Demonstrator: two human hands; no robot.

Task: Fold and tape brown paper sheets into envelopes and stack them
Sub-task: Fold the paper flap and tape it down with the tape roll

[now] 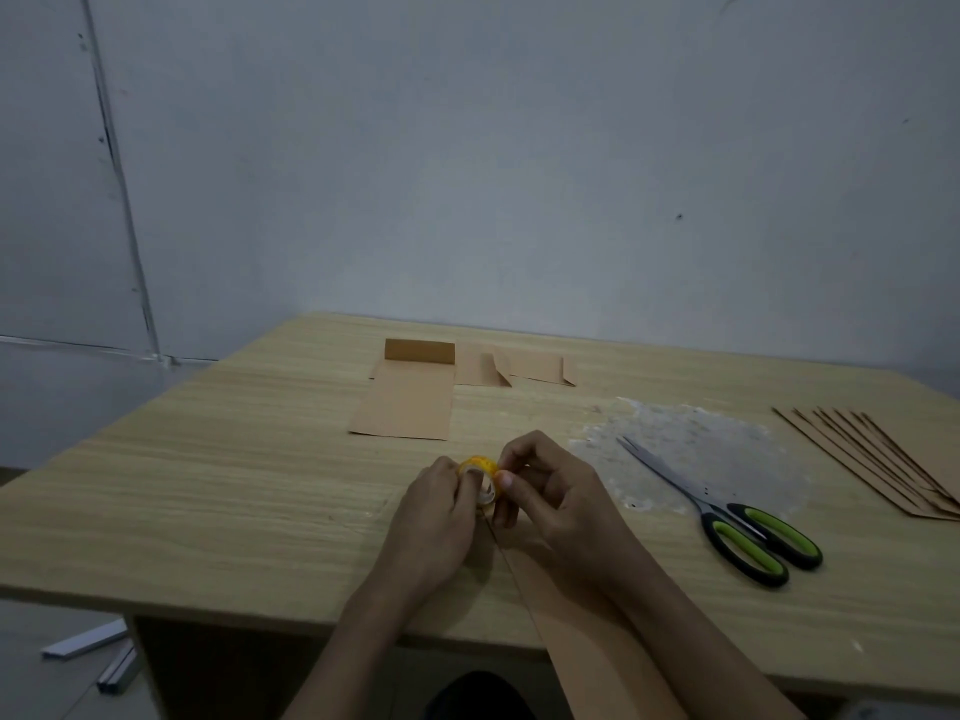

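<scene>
Tape roll (480, 478): small ring, yellow rim; held over pale woodgrain table (208, 485), near centre.
Left hand (434, 517): fingers curled round roll.
Right hand (550, 491): thumb, forefinger pinch roll's edge.
Brown paper sheet (571, 615): flat, matte, under right forearm.
Folded envelopes (410, 392): far side.
Fanned sheets (883, 459): right edge.
Scissors (727, 511): steel blades, green-black handles, over crinkled plastic (701, 433).

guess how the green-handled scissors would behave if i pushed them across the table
The scissors lie flat on the table, so they would probably slide, not roll. The metal blades look stiff and likely make them heavy for their size.
</scene>
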